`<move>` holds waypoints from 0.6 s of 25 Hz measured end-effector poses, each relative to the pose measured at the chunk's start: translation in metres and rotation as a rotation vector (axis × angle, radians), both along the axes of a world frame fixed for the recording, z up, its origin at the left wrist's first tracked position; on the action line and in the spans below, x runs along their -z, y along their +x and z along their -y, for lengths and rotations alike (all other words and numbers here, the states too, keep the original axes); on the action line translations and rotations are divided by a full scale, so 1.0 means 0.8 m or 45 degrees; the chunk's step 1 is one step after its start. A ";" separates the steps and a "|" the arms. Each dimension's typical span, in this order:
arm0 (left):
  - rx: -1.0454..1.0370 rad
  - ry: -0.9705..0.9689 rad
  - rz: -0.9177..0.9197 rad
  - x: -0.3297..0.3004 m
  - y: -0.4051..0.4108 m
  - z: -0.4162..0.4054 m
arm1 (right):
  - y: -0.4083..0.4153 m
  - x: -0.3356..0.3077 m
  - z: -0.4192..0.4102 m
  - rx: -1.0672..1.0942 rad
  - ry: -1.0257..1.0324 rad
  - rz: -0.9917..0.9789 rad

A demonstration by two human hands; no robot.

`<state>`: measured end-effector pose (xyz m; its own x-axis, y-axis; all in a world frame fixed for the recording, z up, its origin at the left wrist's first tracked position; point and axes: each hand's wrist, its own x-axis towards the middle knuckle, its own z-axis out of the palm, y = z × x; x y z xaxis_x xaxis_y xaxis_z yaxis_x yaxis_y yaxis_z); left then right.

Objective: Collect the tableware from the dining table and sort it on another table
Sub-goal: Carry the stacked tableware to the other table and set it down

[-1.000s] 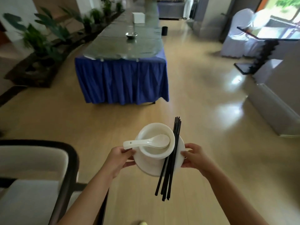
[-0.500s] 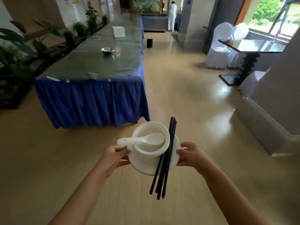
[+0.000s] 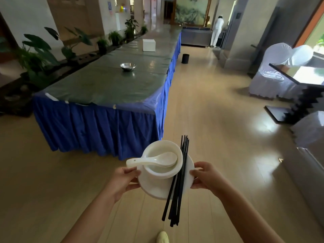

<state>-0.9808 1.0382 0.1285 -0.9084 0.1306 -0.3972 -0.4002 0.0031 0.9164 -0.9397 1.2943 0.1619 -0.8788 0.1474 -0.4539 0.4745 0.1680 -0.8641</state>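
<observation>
I carry a stack of white tableware over the floor. My left hand [image 3: 122, 181] grips the left rim of the white plate [image 3: 154, 188], and my right hand [image 3: 205, 176] grips its right rim. On the plate sits a white bowl [image 3: 163, 171], with a white spoon [image 3: 154, 160] lying across it, handle to the left. Several black chopsticks [image 3: 177, 193] lie across the plate's right side and stick out past its near edge. Ahead to the left stands a long table with a blue skirt [image 3: 105, 130] and a shiny cover.
On the long table stand a metal bowl [image 3: 128, 66] and a white box [image 3: 149, 45]. Potted plants [image 3: 40, 55] line its left side. At right stand white-covered chairs [image 3: 273, 71] and a dark glass table [image 3: 301, 79]. A person in white [image 3: 217, 31] stands far back. A black bin [image 3: 185, 58] sits on the floor.
I have walked closer to the blue-skirted table and my view has lifted and turned, showing more of the hall. The chair at the lower left has left the view. Both hands keep their hold.
</observation>
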 end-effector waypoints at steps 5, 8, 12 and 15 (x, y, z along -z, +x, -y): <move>-0.061 -0.029 -0.033 -0.018 -0.165 -0.062 | -0.177 -0.019 -0.063 -0.052 0.007 -0.015; -0.091 -0.039 -0.025 -0.027 -0.259 -0.088 | -0.280 -0.028 -0.091 -0.074 -0.010 0.004; -0.181 -0.033 -0.008 -0.024 -0.375 -0.119 | -0.413 -0.023 -0.119 -0.151 -0.024 0.021; -0.296 -0.022 0.003 -0.009 -0.459 -0.138 | -0.521 -0.009 -0.139 -0.236 -0.020 0.027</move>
